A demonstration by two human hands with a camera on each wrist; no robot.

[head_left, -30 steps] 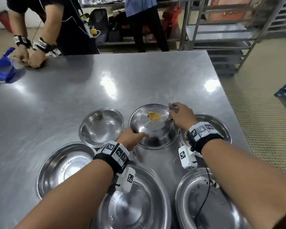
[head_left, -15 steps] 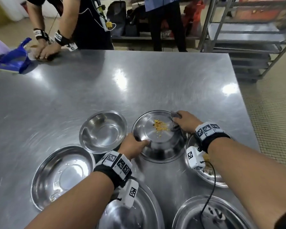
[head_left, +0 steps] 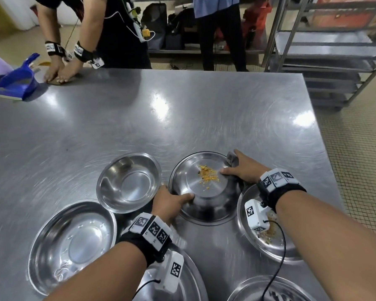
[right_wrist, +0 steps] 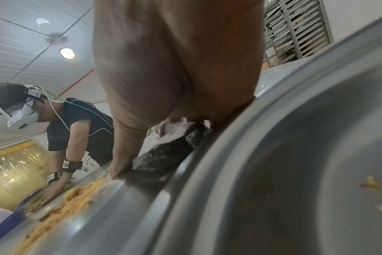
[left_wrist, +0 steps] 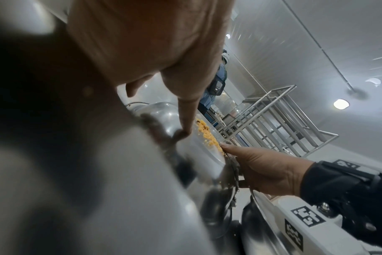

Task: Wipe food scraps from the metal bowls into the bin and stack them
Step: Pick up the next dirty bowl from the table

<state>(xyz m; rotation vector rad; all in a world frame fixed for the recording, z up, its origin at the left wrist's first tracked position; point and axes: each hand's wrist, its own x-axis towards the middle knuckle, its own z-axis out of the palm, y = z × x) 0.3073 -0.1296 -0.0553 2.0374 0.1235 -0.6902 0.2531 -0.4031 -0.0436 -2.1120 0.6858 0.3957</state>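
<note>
A metal bowl [head_left: 206,198] with a small heap of yellow food scraps [head_left: 207,175] sits mid-table between my hands. My left hand [head_left: 172,203] grips its near left edge, thumb laid along the metal. My right hand [head_left: 241,168] holds a grey cloth [head_left: 232,158] against the bowl's right rim, and its thumb reaches in beside the scraps. In the right wrist view the cloth [right_wrist: 168,150] is bunched under my fingers on the rim. The left wrist view shows the scraps [left_wrist: 207,136] between both thumbs.
An empty bowl [head_left: 129,181] stands left of it, with a wide dish [head_left: 72,244] nearer me. A dish with brown crumbs [head_left: 269,237] lies under my right wrist. Two more dishes [head_left: 189,281] sit at the near edge. Another person works by a blue dustpan [head_left: 15,81]; a rack [head_left: 326,51] stands at the far right.
My right thumb has slid inward over the bowl to the edge of the scraps. Both hands stay on the same bowl, and my head has pulled back a little.
</note>
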